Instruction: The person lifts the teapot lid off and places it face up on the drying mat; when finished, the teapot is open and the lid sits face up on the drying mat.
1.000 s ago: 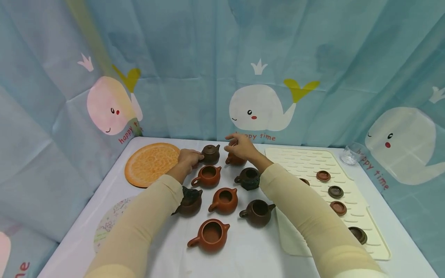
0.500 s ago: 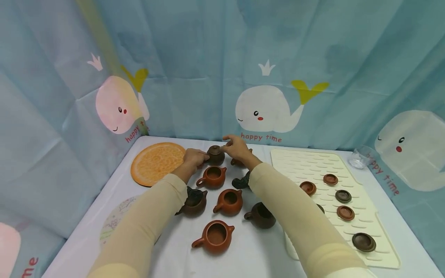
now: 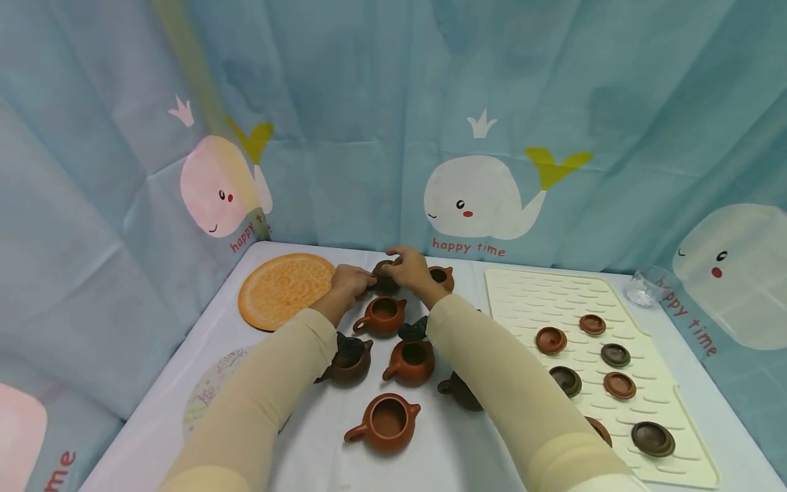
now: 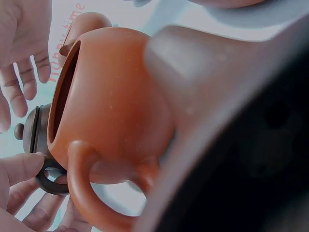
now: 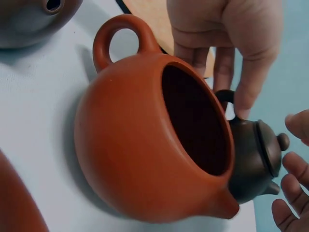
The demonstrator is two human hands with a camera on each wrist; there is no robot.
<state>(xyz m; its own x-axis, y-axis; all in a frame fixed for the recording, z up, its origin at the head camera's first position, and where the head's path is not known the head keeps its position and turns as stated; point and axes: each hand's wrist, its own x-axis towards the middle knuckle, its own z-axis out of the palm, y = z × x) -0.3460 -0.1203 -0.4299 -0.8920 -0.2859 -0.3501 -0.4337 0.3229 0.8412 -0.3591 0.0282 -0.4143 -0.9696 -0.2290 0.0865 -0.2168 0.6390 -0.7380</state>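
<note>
A small dark brown teapot (image 3: pixel 384 281) with its lid on stands at the back of the table, partly covered by the hands in the head view. My left hand (image 3: pixel 349 283) pinches its handle between thumb and fingers, as the right wrist view shows at the dark teapot (image 5: pixel 246 159). My right hand (image 3: pixel 410 268) hovers by the knobbed lid (image 5: pixel 270 145); its fingers (image 5: pixel 295 166) are spread and appear apart from it. An open reddish-orange teapot (image 3: pixel 382 317) sits just in front, filling much of both wrist views.
More lidless teapots stand around, including an orange one (image 3: pixel 389 425) near the front and a brown one (image 3: pixel 350 369). Several loose lids (image 3: pixel 653 439) lie on the cream mat (image 3: pixel 535 290) at right. An orange round mat (image 3: pixel 285 290) and a clear cup (image 3: pixel 645 290) flank the table.
My right hand has moved left from the orange teapot at the back right to the dark teapot's lid. My left hand stays at the handle. The head view has shifted slightly.
</note>
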